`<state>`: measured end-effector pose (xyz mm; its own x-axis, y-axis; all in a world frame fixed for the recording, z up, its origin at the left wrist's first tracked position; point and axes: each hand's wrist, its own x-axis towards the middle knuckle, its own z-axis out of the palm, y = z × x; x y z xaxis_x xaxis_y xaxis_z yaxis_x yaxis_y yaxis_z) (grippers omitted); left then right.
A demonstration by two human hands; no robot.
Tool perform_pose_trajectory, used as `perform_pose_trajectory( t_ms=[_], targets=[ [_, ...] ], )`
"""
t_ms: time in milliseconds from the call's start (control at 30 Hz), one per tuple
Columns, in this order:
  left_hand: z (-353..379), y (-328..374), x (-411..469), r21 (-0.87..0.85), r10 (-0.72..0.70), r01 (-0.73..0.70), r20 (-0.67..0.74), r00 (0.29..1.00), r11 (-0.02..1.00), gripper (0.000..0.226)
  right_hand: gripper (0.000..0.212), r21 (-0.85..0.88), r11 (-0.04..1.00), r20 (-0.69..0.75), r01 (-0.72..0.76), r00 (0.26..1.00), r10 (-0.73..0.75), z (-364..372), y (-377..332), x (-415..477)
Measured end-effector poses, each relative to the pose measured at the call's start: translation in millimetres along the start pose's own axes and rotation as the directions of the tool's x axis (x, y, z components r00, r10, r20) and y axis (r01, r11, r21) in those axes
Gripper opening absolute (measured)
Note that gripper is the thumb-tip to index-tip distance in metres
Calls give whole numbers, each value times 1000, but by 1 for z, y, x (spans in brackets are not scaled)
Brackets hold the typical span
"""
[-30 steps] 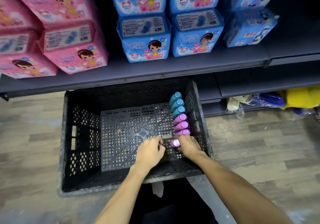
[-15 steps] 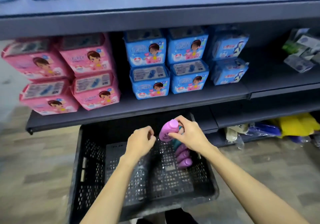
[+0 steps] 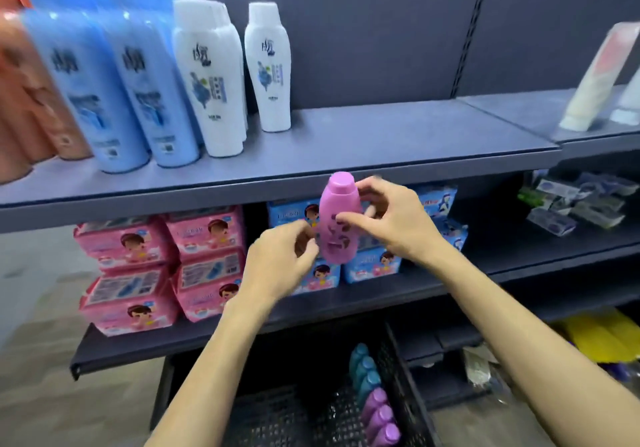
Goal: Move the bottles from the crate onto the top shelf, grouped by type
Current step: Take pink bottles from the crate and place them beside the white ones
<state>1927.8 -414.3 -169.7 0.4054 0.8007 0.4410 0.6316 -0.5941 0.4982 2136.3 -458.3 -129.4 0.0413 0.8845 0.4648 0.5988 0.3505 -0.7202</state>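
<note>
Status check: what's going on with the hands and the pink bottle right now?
Right hand grips pink bottle, upright, not yet on top shelf. Left hand beside it, grip unclear. White bottles stand to the left, out of its way.

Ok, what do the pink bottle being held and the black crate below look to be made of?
Pink bottle: likely opaque plastic, smooth with a soft sheen and a moulded cap. Crate: probably rigid black plastic, matte, judging by its moulded lattice walls.

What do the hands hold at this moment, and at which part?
The right hand pinches the pink bottle at its middle, thumb in front. The left hand curls beside its lower part; contact cannot be told.
</note>
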Motion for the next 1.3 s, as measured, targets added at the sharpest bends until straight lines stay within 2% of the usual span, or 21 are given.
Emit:
perform_pose_trajectory(
  t_ms=[167,367,600,800,1067,1300],
  targets=[
    [-47,26,26,32,92,-89,-132,987,996,9,36,-14,990,100,143,985,-140,-20,-36,23],
    [-80,45,40,-25,126,-135,-221,967,991,14,38,95,982,65,166,983,-172,-47,-70,54],
    [-112,68,76,118,227,-202,-267,936,972,9,35,92,967,19,238,970,-241,-70,-93,96],
    [-124,76,100,205,264,-214,-266,927,955,4,35,83,972,-8,220,975,-220,-82,-93,124],
    [-119,75,116,267,265,-200,-235,935,943,6,31,38,992,-14,116,993,-116,-88,-71,148],
    [-109,66,120,303,254,-190,-189,948,934,9,24,79,996,10,30,999,-31,-83,-49,152]
  ],
)
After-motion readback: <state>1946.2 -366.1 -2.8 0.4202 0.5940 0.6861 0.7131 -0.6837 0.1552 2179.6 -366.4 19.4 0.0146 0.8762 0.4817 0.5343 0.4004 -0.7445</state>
